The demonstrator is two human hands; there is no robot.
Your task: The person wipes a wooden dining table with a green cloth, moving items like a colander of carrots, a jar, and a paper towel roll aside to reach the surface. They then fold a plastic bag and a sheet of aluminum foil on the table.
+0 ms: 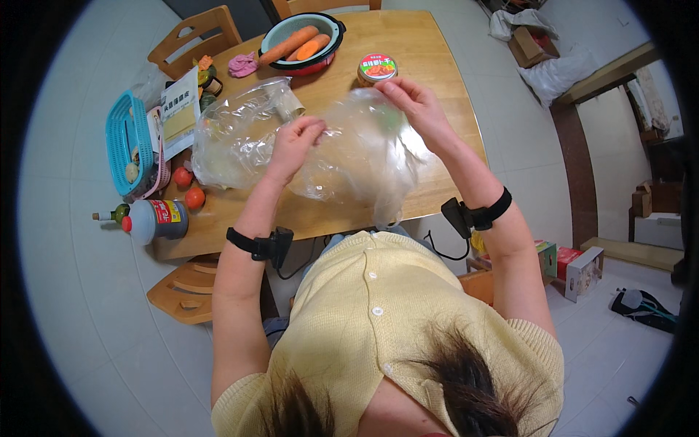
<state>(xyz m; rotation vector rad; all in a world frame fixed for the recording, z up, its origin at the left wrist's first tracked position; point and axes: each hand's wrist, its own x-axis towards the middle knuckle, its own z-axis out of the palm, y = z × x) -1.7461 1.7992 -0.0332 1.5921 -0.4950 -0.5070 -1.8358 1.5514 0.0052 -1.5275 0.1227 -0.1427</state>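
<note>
A clear plastic bag (355, 147) hangs spread between my hands over the near part of the wooden table. My left hand (297, 145) pinches its edge between thumb and fingers. Higher and to the right, my right hand (415, 106) grips the bag's upper corner, close to a round jar (378, 66) with a printed lid. Another clear plastic bag (235, 136) lies crumpled on the table, left of and partly behind my left hand. Beyond it, a pale green strainer (333, 27) in a dark-rimmed basin holds several carrots (289, 45).
Two tomatoes (195, 198) lie near a large plastic jug (158, 221) and a green bottle (117, 213) at the left. A blue basket (124, 147), a printed packet (179, 112) and a pink cloth (242, 65) stand farther back. Wooden chairs (194, 41) surround the table (420, 38).
</note>
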